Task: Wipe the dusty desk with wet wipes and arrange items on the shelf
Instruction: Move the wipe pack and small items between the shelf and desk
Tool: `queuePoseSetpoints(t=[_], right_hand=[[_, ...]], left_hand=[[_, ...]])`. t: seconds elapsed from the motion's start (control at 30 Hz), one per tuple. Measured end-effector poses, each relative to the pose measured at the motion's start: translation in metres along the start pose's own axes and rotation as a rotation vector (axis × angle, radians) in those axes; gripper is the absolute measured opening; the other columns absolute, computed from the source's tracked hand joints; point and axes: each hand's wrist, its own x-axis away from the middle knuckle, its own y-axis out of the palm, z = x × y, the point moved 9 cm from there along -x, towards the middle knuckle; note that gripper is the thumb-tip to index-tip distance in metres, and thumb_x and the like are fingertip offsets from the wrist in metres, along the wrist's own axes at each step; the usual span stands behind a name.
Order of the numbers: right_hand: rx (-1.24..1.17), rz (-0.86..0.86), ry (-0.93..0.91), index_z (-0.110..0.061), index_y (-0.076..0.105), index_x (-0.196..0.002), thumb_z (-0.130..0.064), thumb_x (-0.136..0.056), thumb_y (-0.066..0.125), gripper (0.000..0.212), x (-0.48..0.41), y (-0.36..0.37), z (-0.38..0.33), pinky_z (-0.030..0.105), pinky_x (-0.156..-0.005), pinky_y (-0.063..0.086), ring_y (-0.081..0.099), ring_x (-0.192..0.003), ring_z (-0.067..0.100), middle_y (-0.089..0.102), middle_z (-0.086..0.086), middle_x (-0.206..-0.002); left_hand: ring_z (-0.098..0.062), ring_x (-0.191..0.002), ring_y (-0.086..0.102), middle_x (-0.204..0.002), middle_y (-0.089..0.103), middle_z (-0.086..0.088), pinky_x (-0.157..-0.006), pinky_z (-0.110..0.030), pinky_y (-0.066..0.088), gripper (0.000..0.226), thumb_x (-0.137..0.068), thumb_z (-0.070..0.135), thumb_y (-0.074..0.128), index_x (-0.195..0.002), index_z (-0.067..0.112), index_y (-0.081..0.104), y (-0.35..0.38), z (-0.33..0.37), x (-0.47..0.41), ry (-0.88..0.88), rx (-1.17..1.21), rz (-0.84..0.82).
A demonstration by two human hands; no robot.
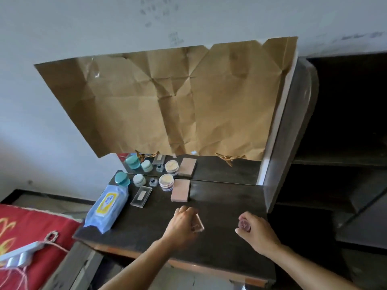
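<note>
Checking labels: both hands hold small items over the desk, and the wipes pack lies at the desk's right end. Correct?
No. The head view shows the wipes pack at the left end of the desk. The rest stands: the left hand holds a clear case, the right hand a round jar, both over the desk.

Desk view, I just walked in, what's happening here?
A person is at the dark desk. Their left grip holds a small clear case and their right grip holds a small round jar. The pack of wipes lies at the desk's left end, untouched by either, with more jars and a pink box by the mirror.
</note>
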Motion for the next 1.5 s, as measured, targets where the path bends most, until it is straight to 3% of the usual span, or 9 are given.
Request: queuePoseSetpoints(t=[0.23,0.37,0.53,0.63,0.83,1.0,1.2,1.33,1.5], right_hand=[[0.104,-0.043,0.007,-0.031,0.053,-0.081,-0.048,-0.077,0.068,0.022,-0.021,0.066,-0.051,0.020,-0.061,0.043,0.057,-0.075,0.005,0.061,-0.011,-0.080],[0.119,-0.116,-0.002,-0.029,0.059,-0.096,-0.041,-0.076,0.070,0.025,-0.047,0.099,-0.060,0.028,-0.071,0.049,0.059,-0.082,0.013,0.057,-0.009,-0.090],[0.133,-0.196,-0.041,-0.027,0.060,-0.106,-0.031,-0.079,0.069,0.029,-0.093,0.144,-0.075,0.031,-0.072,0.052,0.060,-0.081,0.016,0.045,-0.007,-0.103],[0.113,-0.230,-0.061,-0.024,0.060,-0.111,-0.027,-0.079,0.066,0.033,-0.127,0.169,-0.093,0.034,-0.073,0.049,0.063,-0.085,0.022,0.048,-0.004,-0.107],[0.152,-0.294,-0.152,-0.019,0.056,-0.115,-0.030,-0.080,0.064,0.038,-0.190,0.210,-0.138,0.036,-0.075,0.048,0.062,-0.093,0.026,0.053,-0.002,-0.116],[0.162,-0.323,-0.218,-0.020,0.055,-0.116,-0.025,-0.079,0.063,0.038,-0.224,0.237,-0.167,0.040,-0.070,0.050,0.062,-0.090,0.031,0.051,0.001,-0.115],[0.281,-0.308,-0.139,-0.021,0.050,-0.112,-0.022,-0.085,0.055,0.028,-0.249,0.255,-0.174,0.039,-0.068,0.046,0.060,-0.092,0.033,0.056,0.001,-0.114],[0.386,-0.277,-0.064,-0.021,0.052,-0.101,-0.020,-0.085,0.053,0.016,-0.253,0.258,-0.175,0.037,-0.066,0.041,0.061,-0.090,0.028,0.056,-0.001,-0.105],[0.420,-0.178,0.012,-0.021,0.052,-0.095,-0.022,-0.085,0.054,0.010,-0.252,0.258,-0.182,0.035,-0.065,0.039,0.060,-0.089,0.025,0.059,-0.002,-0.098]], left_hand=[[-0.019,-0.113,0.045,-0.119,0.044,0.001,-0.093,-0.031,0.042,0.065,-0.070,0.043,0.069,-0.126,0.020,0.043,0.010,-0.093,0.015,-0.077,-0.012,-0.076],[-0.019,-0.118,0.043,-0.124,0.042,0.001,-0.095,-0.031,0.041,0.071,-0.071,0.038,0.071,-0.131,0.021,0.037,0.014,-0.129,-0.001,-0.125,-0.019,-0.113],[-0.020,-0.119,0.043,-0.125,0.045,0.003,-0.096,-0.032,0.036,0.063,-0.073,0.033,0.065,-0.129,0.021,0.038,0.012,-0.174,-0.032,-0.158,-0.108,-0.140],[-0.019,-0.118,0.042,-0.125,0.045,0.005,-0.095,-0.032,0.035,0.062,-0.075,0.038,0.065,-0.129,0.025,0.039,0.009,-0.203,-0.055,-0.166,-0.191,-0.175],[-0.026,-0.119,0.042,-0.125,0.045,-0.001,-0.098,-0.036,0.035,0.064,-0.073,0.031,0.066,-0.134,0.030,0.045,-0.003,-0.247,-0.110,-0.115,-0.269,-0.138],[-0.019,-0.129,0.038,-0.135,0.046,0.004,-0.104,-0.030,0.025,0.063,-0.079,0.031,0.063,-0.138,0.026,0.041,0.001,-0.263,-0.143,-0.039,-0.242,-0.140],[-0.017,-0.145,0.013,-0.148,0.038,0.004,-0.116,-0.032,0.005,0.060,-0.087,0.024,0.057,-0.144,0.022,0.035,0.015,-0.282,-0.168,0.091,-0.268,-0.212],[-0.019,-0.147,0.006,-0.151,0.035,0.003,-0.111,-0.028,-0.009,0.056,-0.091,0.026,0.052,-0.144,0.020,0.036,0.017,-0.285,-0.174,0.240,-0.267,-0.180],[-0.022,-0.147,0.004,-0.156,0.024,0.000,-0.117,-0.033,-0.001,0.054,-0.095,0.025,0.046,-0.145,0.017,0.032,0.023,-0.290,-0.176,0.354,-0.293,-0.247]])
